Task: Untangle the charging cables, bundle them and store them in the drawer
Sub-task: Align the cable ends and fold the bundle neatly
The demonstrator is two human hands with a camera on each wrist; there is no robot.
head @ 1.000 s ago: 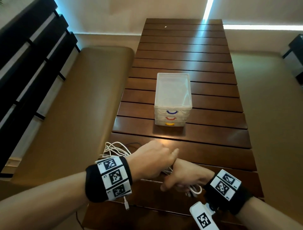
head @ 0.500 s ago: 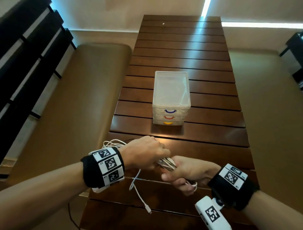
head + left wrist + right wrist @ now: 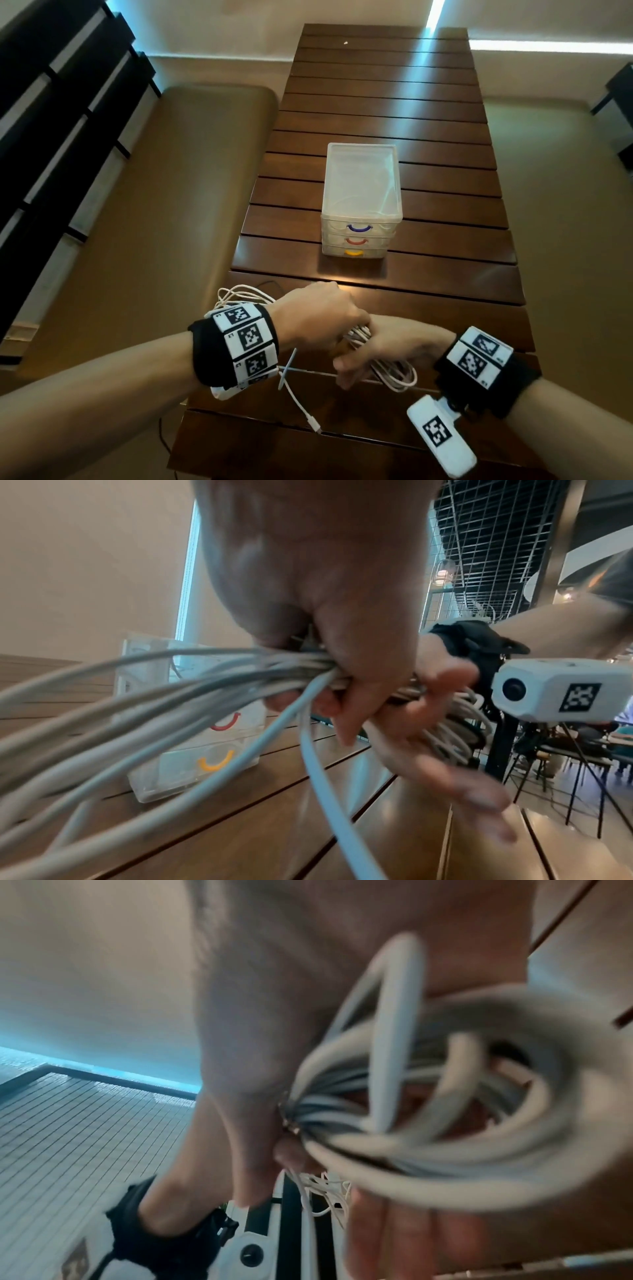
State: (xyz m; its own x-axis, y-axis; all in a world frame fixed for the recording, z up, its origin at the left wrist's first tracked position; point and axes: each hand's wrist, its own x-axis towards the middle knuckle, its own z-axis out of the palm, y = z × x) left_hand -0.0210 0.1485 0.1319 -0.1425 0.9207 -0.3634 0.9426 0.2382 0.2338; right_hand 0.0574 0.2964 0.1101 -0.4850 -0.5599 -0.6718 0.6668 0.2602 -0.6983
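A bundle of white charging cables [image 3: 358,336] is held low over the wooden table [image 3: 445,284], at its near end. My left hand [image 3: 322,318] grips the middle of the bundle, fingers [image 3: 346,696] curled round the strands. My right hand [image 3: 383,353] holds the same bundle just to the right. Coiled loops [image 3: 399,375] stick out by that wrist and lie across the palm [image 3: 428,1096]. More loops [image 3: 239,295] fan out behind my left wrist. One loose end with a plug [image 3: 317,428] trails on the table. A clear three-drawer box [image 3: 361,192] stands further back, all drawers closed.
A tan padded bench [image 3: 154,222] runs along the table's left side, with dark slatted panels [image 3: 51,120] beyond it. A thin dark cord [image 3: 265,283] lies at the table's left edge. The table's near edge is just below my wrists.
My left hand has slid left off the right hand, exposing the strands between them. The loose plug end has swung right onto the table. More loops now show by my right wrist.
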